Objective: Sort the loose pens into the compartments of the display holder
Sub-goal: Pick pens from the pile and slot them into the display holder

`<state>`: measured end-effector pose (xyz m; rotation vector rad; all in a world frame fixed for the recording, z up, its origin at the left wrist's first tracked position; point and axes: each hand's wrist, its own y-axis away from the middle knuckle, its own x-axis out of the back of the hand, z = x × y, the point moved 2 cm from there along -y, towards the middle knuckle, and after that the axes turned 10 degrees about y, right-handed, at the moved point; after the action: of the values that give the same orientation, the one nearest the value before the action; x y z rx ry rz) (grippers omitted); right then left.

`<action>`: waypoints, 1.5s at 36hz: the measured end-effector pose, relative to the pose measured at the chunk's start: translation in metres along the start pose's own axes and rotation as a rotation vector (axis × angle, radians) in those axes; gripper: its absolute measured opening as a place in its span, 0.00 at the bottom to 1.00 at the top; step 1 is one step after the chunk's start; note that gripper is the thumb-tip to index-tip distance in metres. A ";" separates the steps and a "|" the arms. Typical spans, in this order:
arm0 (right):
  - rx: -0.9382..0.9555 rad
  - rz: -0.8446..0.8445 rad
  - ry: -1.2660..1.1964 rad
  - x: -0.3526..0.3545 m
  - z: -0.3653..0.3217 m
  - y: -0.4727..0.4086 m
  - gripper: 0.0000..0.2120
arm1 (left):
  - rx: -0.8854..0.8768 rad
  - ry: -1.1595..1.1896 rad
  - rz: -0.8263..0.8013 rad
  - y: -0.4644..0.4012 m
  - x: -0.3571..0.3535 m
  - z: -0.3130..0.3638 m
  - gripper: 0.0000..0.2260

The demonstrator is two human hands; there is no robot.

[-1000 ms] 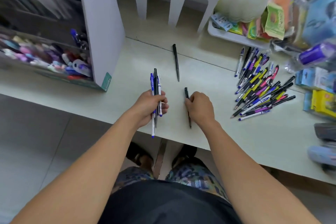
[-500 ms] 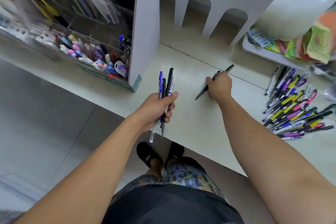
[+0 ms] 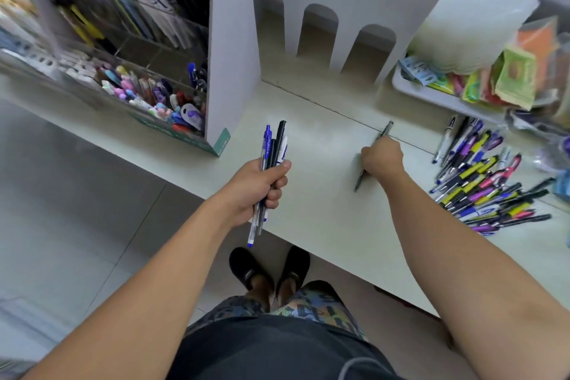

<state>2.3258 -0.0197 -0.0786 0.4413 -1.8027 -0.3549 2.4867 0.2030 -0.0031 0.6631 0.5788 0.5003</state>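
2 black pens (image 3: 360, 177), middles hidden under right hand (image 3: 382, 160).

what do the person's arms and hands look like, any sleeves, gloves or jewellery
Both arms are bare from where they enter the view down to the fingers: no sleeves show. The left hand and right hand wear no gloves, and no watch, bracelet or ring is visible. Nails look short and unpainted where they show, as on the left thumb.
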 end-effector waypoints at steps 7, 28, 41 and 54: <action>0.314 -0.386 -0.703 0.007 -0.058 0.106 0.08 | -0.105 0.075 0.114 0.019 0.008 0.001 0.12; 0.586 -0.637 -0.652 -0.020 -0.213 0.260 0.11 | -0.280 0.106 0.046 0.118 0.151 0.041 0.14; 0.736 -0.666 -0.387 -0.085 -0.318 0.342 0.17 | -0.206 0.116 -0.055 0.147 0.289 0.075 0.09; 0.667 -0.683 -0.511 -0.085 -0.338 0.360 0.04 | -0.190 0.032 -0.306 0.146 0.318 0.094 0.08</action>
<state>2.6306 0.3338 0.1038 1.5685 -2.2077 -0.3395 2.7437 0.4524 0.0529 0.3775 0.6412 0.2747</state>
